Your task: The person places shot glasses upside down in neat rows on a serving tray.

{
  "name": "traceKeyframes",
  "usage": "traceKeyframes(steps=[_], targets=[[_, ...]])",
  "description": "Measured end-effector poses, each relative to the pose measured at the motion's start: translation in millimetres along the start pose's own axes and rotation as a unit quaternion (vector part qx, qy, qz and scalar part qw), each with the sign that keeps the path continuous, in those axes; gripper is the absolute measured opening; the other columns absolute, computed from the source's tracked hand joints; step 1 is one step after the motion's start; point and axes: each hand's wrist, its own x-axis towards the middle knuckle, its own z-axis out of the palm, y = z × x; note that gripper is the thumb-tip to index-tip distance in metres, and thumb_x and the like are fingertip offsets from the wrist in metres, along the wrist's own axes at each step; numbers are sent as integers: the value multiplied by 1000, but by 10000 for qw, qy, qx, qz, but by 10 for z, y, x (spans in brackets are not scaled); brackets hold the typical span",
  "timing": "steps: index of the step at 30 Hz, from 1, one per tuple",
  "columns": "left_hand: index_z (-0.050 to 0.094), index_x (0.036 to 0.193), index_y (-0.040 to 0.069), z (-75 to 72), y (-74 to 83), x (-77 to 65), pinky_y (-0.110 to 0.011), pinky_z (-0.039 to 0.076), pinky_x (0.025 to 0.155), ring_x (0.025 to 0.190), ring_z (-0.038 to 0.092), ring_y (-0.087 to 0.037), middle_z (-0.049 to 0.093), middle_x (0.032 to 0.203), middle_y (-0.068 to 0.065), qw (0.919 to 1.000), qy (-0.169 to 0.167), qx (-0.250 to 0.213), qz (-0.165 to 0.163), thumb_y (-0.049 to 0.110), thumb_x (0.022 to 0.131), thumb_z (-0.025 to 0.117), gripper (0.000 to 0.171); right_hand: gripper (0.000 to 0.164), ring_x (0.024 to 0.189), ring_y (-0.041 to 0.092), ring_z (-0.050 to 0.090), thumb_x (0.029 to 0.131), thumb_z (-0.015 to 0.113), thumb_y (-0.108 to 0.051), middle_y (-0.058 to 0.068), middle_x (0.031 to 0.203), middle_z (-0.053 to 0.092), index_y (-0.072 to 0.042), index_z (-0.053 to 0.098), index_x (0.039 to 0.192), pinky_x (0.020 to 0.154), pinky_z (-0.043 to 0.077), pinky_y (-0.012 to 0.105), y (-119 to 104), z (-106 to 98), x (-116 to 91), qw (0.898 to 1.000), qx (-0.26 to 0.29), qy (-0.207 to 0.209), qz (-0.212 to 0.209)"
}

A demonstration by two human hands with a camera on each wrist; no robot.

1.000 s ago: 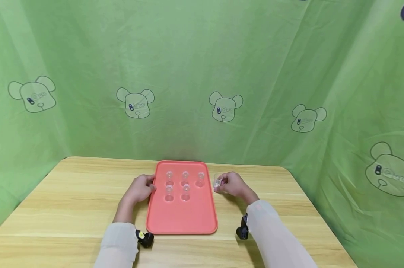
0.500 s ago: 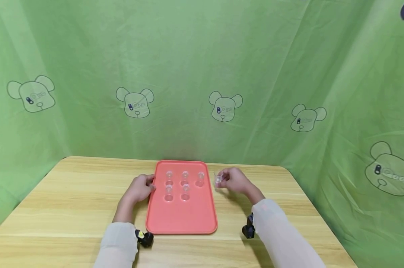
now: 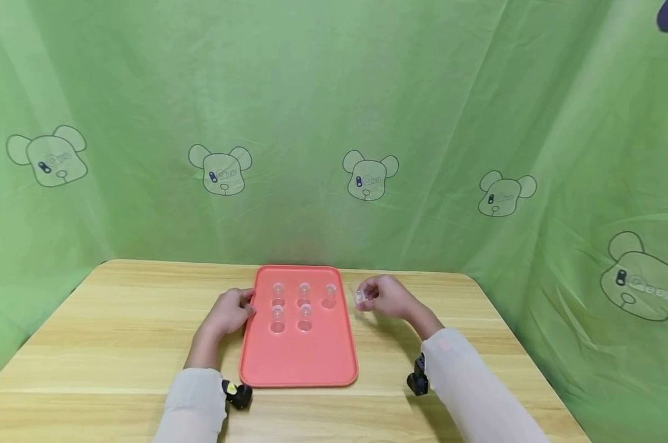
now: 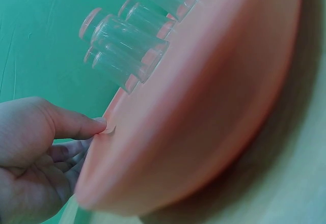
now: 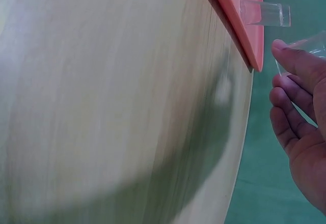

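My left hand (image 3: pixel 228 311) grips the left rim of a red tray (image 3: pixel 298 366); in the left wrist view its thumb (image 4: pixel 81 124) presses on the rim, with the other fingers outside it. Several small clear plastic cups stand on the tray's far half, narrow ends up: a back row including a cup (image 3: pixel 330 296), and two more, such as this cup (image 3: pixel 305 319), in front. Just off the tray's right edge, my right hand (image 3: pixel 386 296) pinches another clear cup (image 5: pixel 308 45) between thumb and fingers, holding it tilted above the table.
A light wood table (image 3: pixel 422 394) carries the tray. Green curtain (image 3: pixel 289 123) with bear-head prints hangs behind and on both sides, close to the table's far edge. The tray's near half shows bare red surface.
My right hand has turned the cup in its fingers from nearly upright to tilted, while its wrist and forearm shifted right. My left hand and the cups on the tray have stayed put.
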Motion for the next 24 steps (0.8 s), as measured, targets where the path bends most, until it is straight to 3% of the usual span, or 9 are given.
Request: traceKeyframes(steps=[12,24], targets=[[56,142,-6,-11,4,0,-32,51,69,79,59,-20,67,91,-11,10000,11,11,27,-4,94,62,49,21,80,11,63,82,85,-13,-3,84,70,-3,76,99,77,55,29,-132,-12,-11,9982,-391,-134,-438],[55,143,-6,2,-9,9,-32,52,71,81,59,-21,67,94,-12,10000,8,-11,-12,-4,94,61,49,16,82,9,63,82,81,-9,-6,85,72,-5,77,97,79,58,37,-288,-7,-33,9929,-745,-355,-861]])
